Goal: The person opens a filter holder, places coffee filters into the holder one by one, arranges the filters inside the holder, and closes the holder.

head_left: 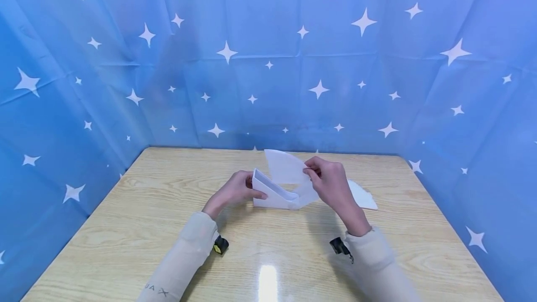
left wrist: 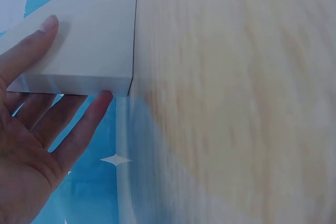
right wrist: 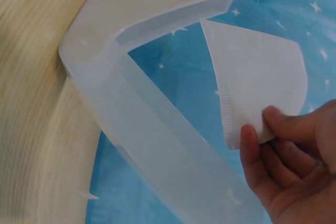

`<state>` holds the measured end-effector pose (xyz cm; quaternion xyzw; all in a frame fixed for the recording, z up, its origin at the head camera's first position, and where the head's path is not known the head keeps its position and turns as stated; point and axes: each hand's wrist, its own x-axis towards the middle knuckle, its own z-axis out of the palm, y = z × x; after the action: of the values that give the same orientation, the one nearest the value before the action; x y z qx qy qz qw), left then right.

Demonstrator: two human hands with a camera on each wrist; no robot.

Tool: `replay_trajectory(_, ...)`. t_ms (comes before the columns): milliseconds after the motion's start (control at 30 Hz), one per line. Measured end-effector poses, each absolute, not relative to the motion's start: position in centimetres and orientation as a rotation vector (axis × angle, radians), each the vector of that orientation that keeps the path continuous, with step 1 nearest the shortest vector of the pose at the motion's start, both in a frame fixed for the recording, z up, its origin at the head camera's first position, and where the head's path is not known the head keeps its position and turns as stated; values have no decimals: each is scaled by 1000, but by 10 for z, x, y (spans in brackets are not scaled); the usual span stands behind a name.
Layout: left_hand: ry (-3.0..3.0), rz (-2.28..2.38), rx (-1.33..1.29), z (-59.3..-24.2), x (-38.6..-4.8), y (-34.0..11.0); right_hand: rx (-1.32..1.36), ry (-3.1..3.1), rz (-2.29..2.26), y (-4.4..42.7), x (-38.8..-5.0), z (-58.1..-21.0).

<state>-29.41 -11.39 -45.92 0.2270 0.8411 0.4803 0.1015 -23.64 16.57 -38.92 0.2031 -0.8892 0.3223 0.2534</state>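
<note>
Our left grip [head_left: 240, 187] holds the white case [head_left: 275, 197]; our right grip [head_left: 331, 181] pinches a thin sheet [head_left: 285, 166], open translucent lid [right wrist: 152, 135] beside that grip. We judge this a loading step; the next move probably calls for lining the sheet up with the case.

White paper [right wrist: 257, 72], perhaps milky lid [right wrist: 157, 135], white-starred blue curtain [head_left: 277, 22]

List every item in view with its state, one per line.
Box: open, gripped by the left hand
Lid: swung open
Filter: pinched in the right hand, outside the box
Other paper: lying on the table, partly hidden
Curtain: hanging, creased
</note>
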Motion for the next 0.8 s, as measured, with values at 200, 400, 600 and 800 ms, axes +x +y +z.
replay_trajectory(200, 2460, 1433, 662, -456, -293, -114, 572, -2421, 895, 157, -239, -394)
replay_trajectory(400, 2449, 1443, 655, -455, -294, -114, 606, -2417, 892, 147, -240, -398)
replay_trajectory(600, 2430, 1453, 677, -455, -295, -114, 621, -2433, 884, 141, -240, -402)
replay_trajectory(800, 2415, 1466, 680, -457, -295, -114, 635, -2465, 917, 140, -241, -406)
